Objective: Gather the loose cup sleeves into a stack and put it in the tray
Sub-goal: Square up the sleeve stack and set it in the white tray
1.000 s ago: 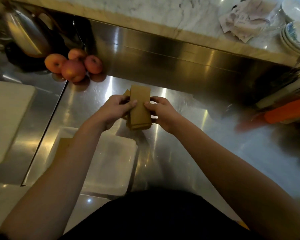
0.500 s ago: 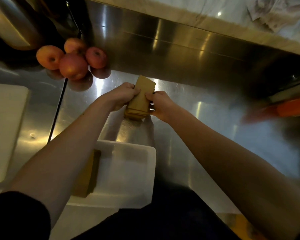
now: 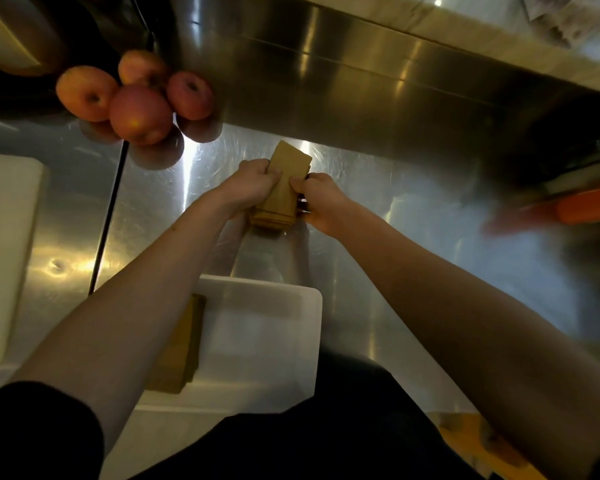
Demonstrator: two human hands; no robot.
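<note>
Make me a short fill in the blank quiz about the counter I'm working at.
The left hand and right hand together grip a stack of cup ____.
The tray nearest the person is coloured ____.
A second brown stack lies inside the tray, against its ____ side.
The four round fruits are ____.
Missing words: sleeves; white; left; apples.

A dim steel counter (image 3: 413,258) glares under lamplight, apples (image 3: 136,98) beside its steel backsplash (image 3: 361,81).
</note>
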